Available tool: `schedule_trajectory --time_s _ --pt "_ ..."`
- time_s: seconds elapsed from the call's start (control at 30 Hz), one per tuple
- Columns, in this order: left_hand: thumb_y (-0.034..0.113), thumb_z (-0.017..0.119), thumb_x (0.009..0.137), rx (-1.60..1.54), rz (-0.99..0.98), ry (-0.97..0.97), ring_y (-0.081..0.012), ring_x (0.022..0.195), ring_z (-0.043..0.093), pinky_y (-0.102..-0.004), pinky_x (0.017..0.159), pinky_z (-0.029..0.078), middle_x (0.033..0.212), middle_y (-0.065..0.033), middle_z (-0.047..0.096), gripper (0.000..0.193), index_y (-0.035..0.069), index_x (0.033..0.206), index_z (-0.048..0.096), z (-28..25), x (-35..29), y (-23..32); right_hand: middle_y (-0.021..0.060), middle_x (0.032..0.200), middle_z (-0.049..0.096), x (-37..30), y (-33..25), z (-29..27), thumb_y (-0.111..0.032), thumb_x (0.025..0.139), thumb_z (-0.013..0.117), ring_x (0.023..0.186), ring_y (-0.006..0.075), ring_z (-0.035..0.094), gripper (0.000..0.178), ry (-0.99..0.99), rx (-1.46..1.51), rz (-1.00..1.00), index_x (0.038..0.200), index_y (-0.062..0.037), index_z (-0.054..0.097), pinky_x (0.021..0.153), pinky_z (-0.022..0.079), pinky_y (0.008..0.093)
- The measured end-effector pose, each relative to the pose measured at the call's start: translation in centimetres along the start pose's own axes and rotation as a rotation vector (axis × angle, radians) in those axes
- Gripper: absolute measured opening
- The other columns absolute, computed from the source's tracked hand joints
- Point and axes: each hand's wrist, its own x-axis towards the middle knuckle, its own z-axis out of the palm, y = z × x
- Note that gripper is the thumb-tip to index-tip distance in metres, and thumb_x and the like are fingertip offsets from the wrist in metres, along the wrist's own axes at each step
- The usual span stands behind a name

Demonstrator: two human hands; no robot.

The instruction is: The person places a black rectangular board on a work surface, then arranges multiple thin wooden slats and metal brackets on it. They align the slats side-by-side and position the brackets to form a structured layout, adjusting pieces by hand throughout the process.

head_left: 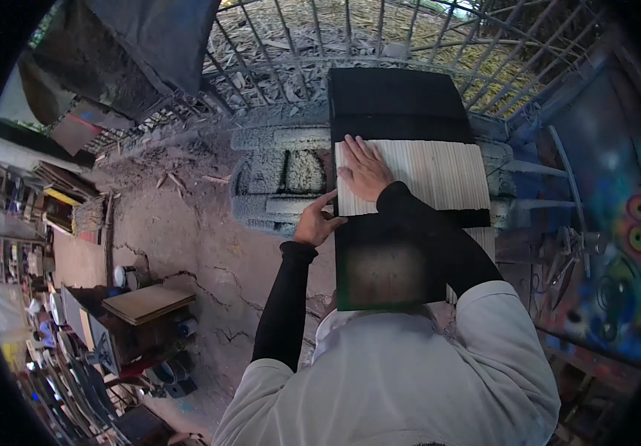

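Observation:
A broad striped surface (pixel 439 175), cream and tan like thin wooden slats, lies in front of me between black areas. Beyond it is a flat black panel (pixel 398 97), and a narrow black strip (pixel 473 218) runs along its near side. My right hand (pixel 365 172) rests flat on the left part of the stripes, fingers stretched out and pointing away. At the left edge, my left hand (pixel 314 221) touches the side with thumb and forefinger apart; its other fingers are partly hidden. Black sleeves cover both forearms.
A rough, grey-white crusted block (pixel 279 178) extends from under the left side. Metal bars (pixel 320 30) stand at the back. A paint-stained panel (pixel 618 223) is on the right. At the lower left, a brown board (pixel 148 304) lies on a dark box. The floor (pixel 216 253) is cracked.

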Motion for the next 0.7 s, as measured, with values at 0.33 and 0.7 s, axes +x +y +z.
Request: schedule_trajectory --time_s 0.33,0.7 --pt "0.026 0.079 0.083 0.011 0.083 0.137 -0.0186 0.09 0.066 -0.0302 0.077 0.053 0.114 -0.0171 0.066 0.068 -0.002 0.136 0.048 1.2 1.8 -2.3 0.019 0.155 0.031 0.0 1.1 -1.1 -0.037 0.099 0.045 0.145 0.0358 0.025 0.062 -0.039 0.148 0.059 0.146 0.001 0.034 0.118 0.021 0.0513" --pt "0.023 0.07 0.091 -0.233 0.041 0.146 -0.0065 0.079 0.056 -0.0236 0.068 0.044 0.091 -0.0012 0.066 0.038 -0.006 0.115 0.063 2.2 1.1 -1.3 0.0261 0.158 0.019 -7.1 6.4 -4.6 -0.053 0.098 0.038 0.147 0.0427 0.014 0.08 0.125 -0.224 0.817 0.15 0.0057 0.024 0.118 0.013 0.0565"
